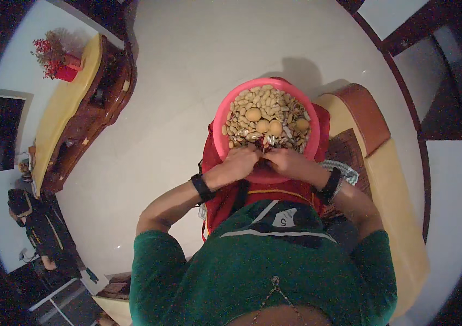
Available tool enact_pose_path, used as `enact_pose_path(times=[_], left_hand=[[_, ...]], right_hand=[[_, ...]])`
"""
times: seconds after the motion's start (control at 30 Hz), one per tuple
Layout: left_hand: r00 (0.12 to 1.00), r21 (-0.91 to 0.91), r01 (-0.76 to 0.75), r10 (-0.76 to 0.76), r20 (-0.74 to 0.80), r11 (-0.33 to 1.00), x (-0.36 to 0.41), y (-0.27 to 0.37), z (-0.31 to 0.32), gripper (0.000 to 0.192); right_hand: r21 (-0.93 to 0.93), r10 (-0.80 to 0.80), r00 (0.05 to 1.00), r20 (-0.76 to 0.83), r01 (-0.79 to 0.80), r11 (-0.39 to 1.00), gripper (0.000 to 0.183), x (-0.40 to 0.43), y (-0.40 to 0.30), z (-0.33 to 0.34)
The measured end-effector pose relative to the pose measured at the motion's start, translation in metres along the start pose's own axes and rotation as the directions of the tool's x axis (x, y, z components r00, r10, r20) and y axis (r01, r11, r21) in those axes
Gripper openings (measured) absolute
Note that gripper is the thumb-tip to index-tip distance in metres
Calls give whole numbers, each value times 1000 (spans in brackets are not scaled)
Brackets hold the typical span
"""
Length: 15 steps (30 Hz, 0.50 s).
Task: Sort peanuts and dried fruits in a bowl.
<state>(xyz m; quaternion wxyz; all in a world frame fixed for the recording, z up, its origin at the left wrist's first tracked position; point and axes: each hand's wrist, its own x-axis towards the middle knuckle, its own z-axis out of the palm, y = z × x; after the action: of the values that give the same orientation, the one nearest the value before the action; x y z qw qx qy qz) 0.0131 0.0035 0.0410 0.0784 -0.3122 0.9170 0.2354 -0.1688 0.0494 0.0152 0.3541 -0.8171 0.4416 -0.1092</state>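
Observation:
A round pink plastic basin [315, 122] rests over my lap, on red cloth [214, 203]. Inside it lie many unshelled peanuts [263, 95], with several round yellowish fruits or biscuits [253, 114] on top and some shiny, wrapper-like pieces among them. My left hand [244, 159] and my right hand [283, 161] meet over the near side of the basin, fingertips close together and bent downwards. Something small and dark red shows just beyond the fingers. Whether the fingers pinch anything is hidden by the hands. Black bands circle both wrists.
A cream sofa with a brown armrest [367, 118] stands at the right. Along the left wall is a wooden cabinet with a yellow top [74, 100], bearing a red potted plant [66, 73]. Another person [43, 228] in dark clothes is at the far left. Pale floor [182, 61] lies ahead.

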Motion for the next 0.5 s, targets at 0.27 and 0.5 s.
enact_pose_path(times=[0.27, 0.5], left_hand=[[959, 190, -44, 95, -269, 981, 18, -29, -7, 28], [921, -55, -116, 86, -381, 992, 23, -33, -31, 35]], right_hand=[[89, 131, 938, -320, -108, 990, 25, 7, -8, -15], [49, 129, 944, -304, -120, 992, 18, 13, -13, -45]])
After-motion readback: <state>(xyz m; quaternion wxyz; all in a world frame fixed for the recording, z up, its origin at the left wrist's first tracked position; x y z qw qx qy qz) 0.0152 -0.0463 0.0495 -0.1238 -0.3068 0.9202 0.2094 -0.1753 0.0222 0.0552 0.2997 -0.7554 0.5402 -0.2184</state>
